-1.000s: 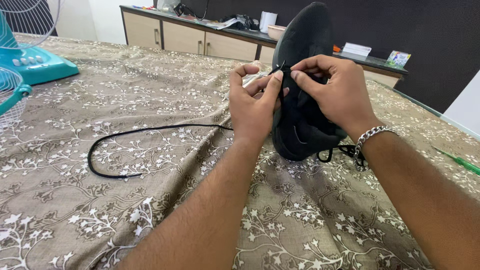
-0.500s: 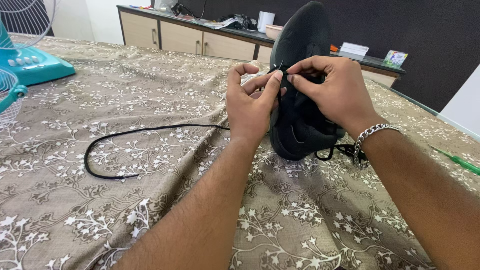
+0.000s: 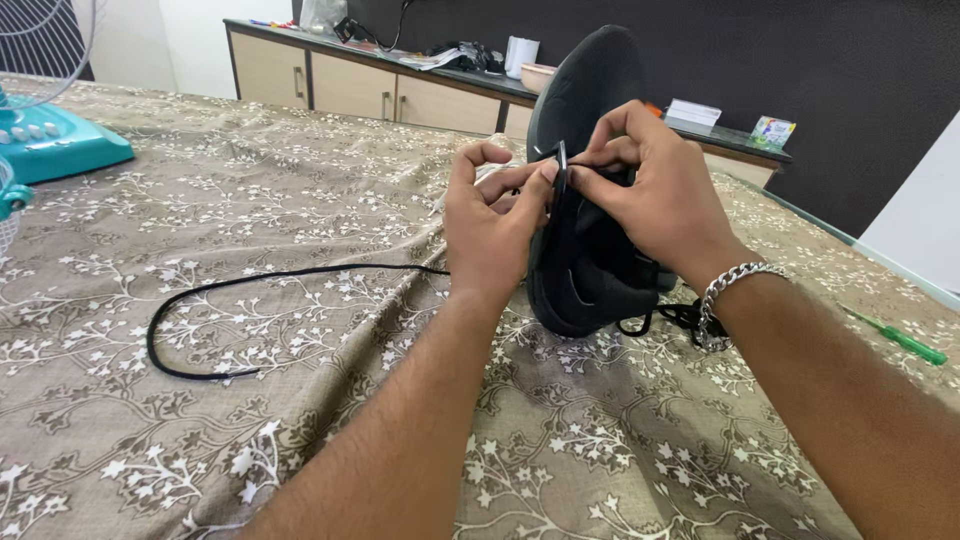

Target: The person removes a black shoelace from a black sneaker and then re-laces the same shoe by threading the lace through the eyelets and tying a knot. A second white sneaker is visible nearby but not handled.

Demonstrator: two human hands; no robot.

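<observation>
A black shoe (image 3: 585, 270) stands on its heel on the patterned cloth, toe pointing up. My left hand (image 3: 490, 225) pinches the end of a black shoelace (image 3: 250, 283) against the shoe's side, thumb and forefinger closed on the lace tip. My right hand (image 3: 655, 195), with a silver chain bracelet (image 3: 722, 290) at the wrist, grips the shoe's upper and holds the lace near the same spot. The lace runs left from the shoe and loops across the cloth. More black lace lies bunched under my right wrist.
A brown cloth with white branch print (image 3: 300, 400) covers the table. A teal table fan base (image 3: 50, 140) stands at the far left. A green screwdriver (image 3: 905, 340) lies at the right. A cabinet counter (image 3: 400, 85) with clutter runs along the back wall.
The view has shifted so everything sits slightly lower and to the left. Both hands stay at the shoe's side, the lace tip now standing more upright between the fingers.
</observation>
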